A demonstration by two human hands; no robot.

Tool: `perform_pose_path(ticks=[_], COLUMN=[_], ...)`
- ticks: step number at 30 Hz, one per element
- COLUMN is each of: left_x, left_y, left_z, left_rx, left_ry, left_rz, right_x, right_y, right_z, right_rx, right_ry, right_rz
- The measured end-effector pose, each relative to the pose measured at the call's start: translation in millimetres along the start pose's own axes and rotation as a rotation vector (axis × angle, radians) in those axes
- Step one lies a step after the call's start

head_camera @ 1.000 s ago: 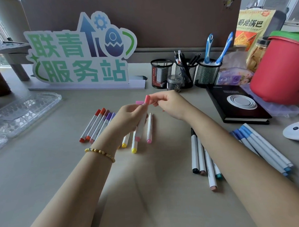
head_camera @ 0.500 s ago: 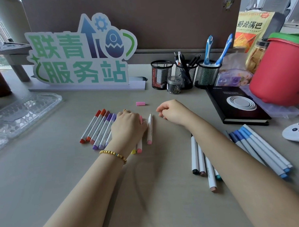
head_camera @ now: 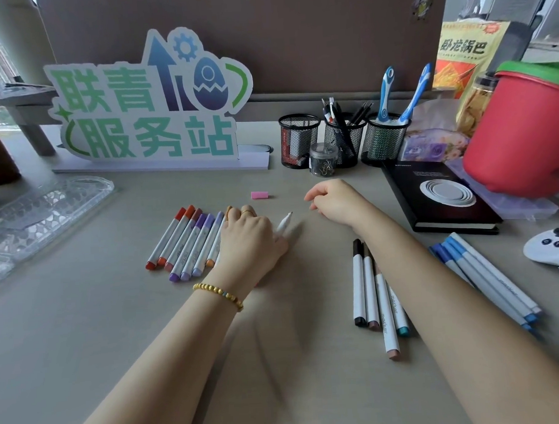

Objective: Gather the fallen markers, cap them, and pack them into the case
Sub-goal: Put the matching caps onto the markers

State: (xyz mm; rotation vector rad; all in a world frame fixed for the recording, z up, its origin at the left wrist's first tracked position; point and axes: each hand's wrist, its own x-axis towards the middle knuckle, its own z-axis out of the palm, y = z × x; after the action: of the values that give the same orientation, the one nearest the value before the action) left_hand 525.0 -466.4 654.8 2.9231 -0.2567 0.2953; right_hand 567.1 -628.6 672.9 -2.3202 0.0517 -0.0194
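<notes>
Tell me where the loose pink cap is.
Head view: the pink cap lies alone on the desk, just beyond the left hand, before the sign.

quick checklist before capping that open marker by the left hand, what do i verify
1. Pink cap in view and free on the desk: ok.
2. Right hand holds nothing, ready to fetch the cap: ok.
3. Left hand rests over the marker row, one uncapped marker poking out past it: ok.
4. Whether the left hand actually grips that marker: cannot tell, fingers hidden.
5. That the pink cap matches this marker's colour: cannot tell, its far end is hidden.
6. Clear case on the desk to the left, unpacked: ok.
</notes>
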Motion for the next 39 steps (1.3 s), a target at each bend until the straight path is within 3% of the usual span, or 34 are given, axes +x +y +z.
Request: perform_pose_path(ticks=[4,8,11,15,27,29,32,35,39], left_x=[13.5,16.1,13.4,15.0,13.5,12.1,9.2,5.2,-3.1], left_y=[-13.8,-28.0,-32.1,-37.9,-37.6,-35.0,-24.8,-9.0,3.0], left_z=[-12.1,-16.7,-15.6,-15.9,-13.7,-14.2,-14.5,-15.5,-13.1], left_rx=[-0.355,-0.853,-0.944,-1.033,-1.317,-1.321,-1.368,-1.384,-1.292], left_ry=[0.116,0.157,0.151,0.23,0.138,0.12,0.105,0.08,0.032], left_rz=[-0.177,-0.33,-0.359,-0.355,-0.343,-0.336,-0.324,-0.292,-0.144], right_x=[5.1,20.1,30.1,43.8,51.6,45.0,27.1,5.8,-12.9], right_y=[1.0,-5.5,-16.5,-27.2,-33.7,-34.2,-38.5,-39.4,-33.8], right_z=[-2.3,13.9,27.6,47.8,69.7,60.6,39.9,16.7,-3.5], right_rx=[0.007,-0.218,-0.445,-0.523,-0.391,-0.227,0.289,0.682,0.913], right_ry=[0.048,0.028,0.01,-0.053,0.026,-0.009,-0.069,-0.02,0.03], right_rz=[-0.006,-0.066,-0.13,-0.214,-0.164,-0.151,-0.112,-0.051,0.015])
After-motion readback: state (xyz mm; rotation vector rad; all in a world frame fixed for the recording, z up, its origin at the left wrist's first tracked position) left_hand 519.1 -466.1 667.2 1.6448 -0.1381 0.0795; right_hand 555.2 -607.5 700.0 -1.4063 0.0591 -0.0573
